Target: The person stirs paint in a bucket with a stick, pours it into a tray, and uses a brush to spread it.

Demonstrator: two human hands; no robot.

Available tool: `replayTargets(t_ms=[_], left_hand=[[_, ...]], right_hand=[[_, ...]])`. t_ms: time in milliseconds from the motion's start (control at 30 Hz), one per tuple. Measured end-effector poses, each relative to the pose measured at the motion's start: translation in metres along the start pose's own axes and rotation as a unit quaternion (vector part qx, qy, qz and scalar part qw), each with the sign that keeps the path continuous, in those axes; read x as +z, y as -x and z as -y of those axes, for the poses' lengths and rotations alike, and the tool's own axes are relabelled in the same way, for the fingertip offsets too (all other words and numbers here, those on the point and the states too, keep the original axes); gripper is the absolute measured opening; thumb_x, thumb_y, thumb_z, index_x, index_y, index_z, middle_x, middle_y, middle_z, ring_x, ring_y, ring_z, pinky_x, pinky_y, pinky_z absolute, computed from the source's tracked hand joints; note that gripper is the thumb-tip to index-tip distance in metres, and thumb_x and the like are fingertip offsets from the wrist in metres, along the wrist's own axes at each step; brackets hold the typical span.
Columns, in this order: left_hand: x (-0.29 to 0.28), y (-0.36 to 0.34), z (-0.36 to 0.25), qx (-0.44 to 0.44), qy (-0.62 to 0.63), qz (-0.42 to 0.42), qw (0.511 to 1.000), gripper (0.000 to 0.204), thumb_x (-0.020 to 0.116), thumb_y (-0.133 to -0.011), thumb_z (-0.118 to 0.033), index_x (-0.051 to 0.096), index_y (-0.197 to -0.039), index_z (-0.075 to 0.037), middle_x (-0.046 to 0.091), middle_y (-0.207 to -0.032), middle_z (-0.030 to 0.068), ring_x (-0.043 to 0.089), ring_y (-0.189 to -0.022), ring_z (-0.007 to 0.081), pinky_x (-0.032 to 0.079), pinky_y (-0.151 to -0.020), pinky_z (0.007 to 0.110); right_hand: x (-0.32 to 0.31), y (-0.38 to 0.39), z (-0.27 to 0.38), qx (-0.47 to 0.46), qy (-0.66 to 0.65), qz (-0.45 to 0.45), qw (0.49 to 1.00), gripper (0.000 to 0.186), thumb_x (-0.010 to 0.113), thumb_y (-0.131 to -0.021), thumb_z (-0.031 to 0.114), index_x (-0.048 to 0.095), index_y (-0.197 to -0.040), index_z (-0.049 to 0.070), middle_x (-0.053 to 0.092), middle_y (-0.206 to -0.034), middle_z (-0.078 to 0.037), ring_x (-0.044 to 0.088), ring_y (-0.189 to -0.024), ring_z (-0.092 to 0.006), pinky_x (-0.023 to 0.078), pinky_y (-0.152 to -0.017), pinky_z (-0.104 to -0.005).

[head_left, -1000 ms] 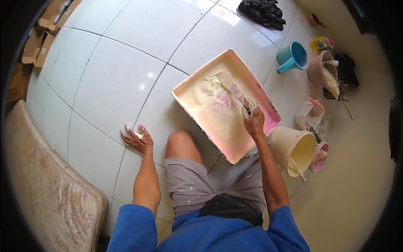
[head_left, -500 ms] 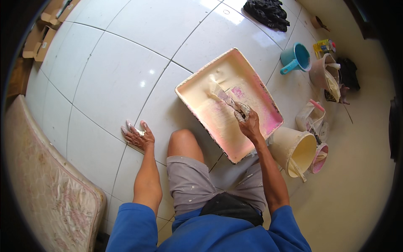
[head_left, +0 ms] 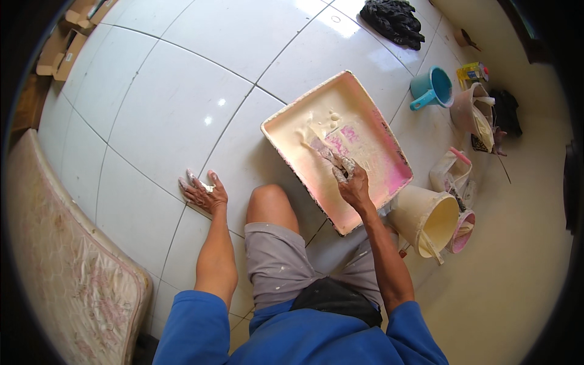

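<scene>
My right hand (head_left: 354, 182), smeared with cream paste, grips a putty knife (head_left: 320, 147) over the big rectangular tray (head_left: 396, 173). The knife's blade is down in the cream paste (head_left: 295, 125) that coats the tray bottom, and the fingers hide most of its handle. Pink stain shows through the scraped middle and along the right side of the tray. To the left, with its fingers spread on the floor tiles, my left hand (head_left: 207, 193) holds no tool; a blob of white paste sticks near its thumb.
Right of the tray lie a cream bucket (head_left: 415, 210) on its side, a small pink bucket (head_left: 466, 230) and a white container with a pink handle (head_left: 449, 171). Farther off are a teal dipper (head_left: 429, 88) and a black plastic bag (head_left: 394, 23). A mattress (head_left: 79, 261) borders the left.
My right hand has drawn the putty knife toward me and slightly left through the paste, baring more pink in the tray. My left hand stays on the floor.
</scene>
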State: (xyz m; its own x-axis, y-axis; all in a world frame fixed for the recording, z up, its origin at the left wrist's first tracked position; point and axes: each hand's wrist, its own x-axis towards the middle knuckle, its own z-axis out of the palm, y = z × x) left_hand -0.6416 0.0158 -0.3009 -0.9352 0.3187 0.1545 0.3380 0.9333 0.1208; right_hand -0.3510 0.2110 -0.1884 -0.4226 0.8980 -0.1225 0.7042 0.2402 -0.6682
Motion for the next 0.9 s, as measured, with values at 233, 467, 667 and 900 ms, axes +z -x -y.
replayTargets(t_ms=[233, 467, 667, 900], left_hand=[[0.0, 0.0, -0.001, 0.008, 0.008, -0.006, 1.0, 0.072, 0.046, -0.081, -0.059, 0.041, -0.133, -0.009, 0.026, -0.141, 0.021, 0.025, -0.129, 0.0364, 0.022, -0.103, 0.052], [0.003, 0.002, 0.001, -0.004, 0.0, -0.003, 1.0, 0.072, 0.046, -0.081, -0.059, 0.04, -0.134, -0.011, 0.026, -0.141, 0.0198, 0.024, -0.129, 0.0356, 0.023, -0.102, 0.053], [0.003, 0.001, 0.002, -0.005, 0.001, -0.013, 1.0, 0.071, 0.048, -0.08, -0.058, 0.04, -0.134, -0.013, 0.028, -0.14, 0.02, 0.025, -0.129, 0.0354, 0.023, -0.102, 0.053], [0.002, 0.003, 0.004, -0.002, 0.012, -0.019, 1.0, 0.071, 0.048, -0.08, -0.059, 0.04, -0.134, -0.013, 0.028, -0.14, 0.0199, 0.026, -0.129, 0.0351, 0.024, -0.102, 0.051]], right_hand=[[0.004, 0.002, 0.011, -0.008, -0.03, 0.011, 0.999, 0.029, 0.06, -0.081, 0.012, 0.059, -0.109, 0.004, 0.063, -0.099, -0.017, 0.061, -0.089, -0.0335, 0.047, -0.079, -0.0374], [0.006, -0.003, 0.017, 0.035, -0.011, -0.009, 0.999, 0.03, 0.059, -0.081, 0.01, 0.059, -0.111, 0.004, 0.063, -0.099, -0.017, 0.06, -0.09, -0.0333, 0.047, -0.079, -0.0361], [0.005, 0.002, 0.022, 0.088, -0.123, 0.001, 0.988, 0.032, 0.061, -0.081, 0.011, 0.06, -0.112, 0.004, 0.062, -0.102, -0.017, 0.062, -0.089, -0.0295, 0.047, -0.08, -0.0342], [-0.018, -0.003, 0.008, 0.03, -0.034, 0.038, 0.998, 0.033, 0.062, -0.083, 0.012, 0.059, -0.115, 0.005, 0.064, -0.094, -0.012, 0.061, -0.087, -0.0189, 0.048, -0.078, -0.0298]])
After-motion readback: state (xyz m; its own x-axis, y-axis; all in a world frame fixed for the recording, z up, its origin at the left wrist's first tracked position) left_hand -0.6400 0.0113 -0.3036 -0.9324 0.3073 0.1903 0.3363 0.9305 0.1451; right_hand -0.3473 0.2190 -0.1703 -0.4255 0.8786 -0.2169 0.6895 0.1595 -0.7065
